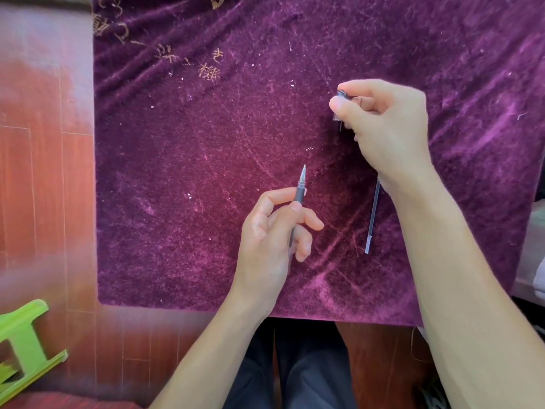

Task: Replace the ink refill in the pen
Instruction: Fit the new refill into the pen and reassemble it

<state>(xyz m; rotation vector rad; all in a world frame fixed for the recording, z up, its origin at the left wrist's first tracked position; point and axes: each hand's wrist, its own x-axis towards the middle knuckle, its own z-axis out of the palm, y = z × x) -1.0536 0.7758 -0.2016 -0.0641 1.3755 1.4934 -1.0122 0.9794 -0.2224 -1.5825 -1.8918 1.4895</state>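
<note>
Left hand [272, 231] pinches pen [300, 193], tip up; right hand [386, 125] fisted.

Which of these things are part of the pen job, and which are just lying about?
Part of the job:
- pen front section, held in the left hand
- small dark pen part, pinched in the right hand
- clear refill, lying on the purple cloth

Just lying about:
- green plastic stool on the wooden floor
</note>
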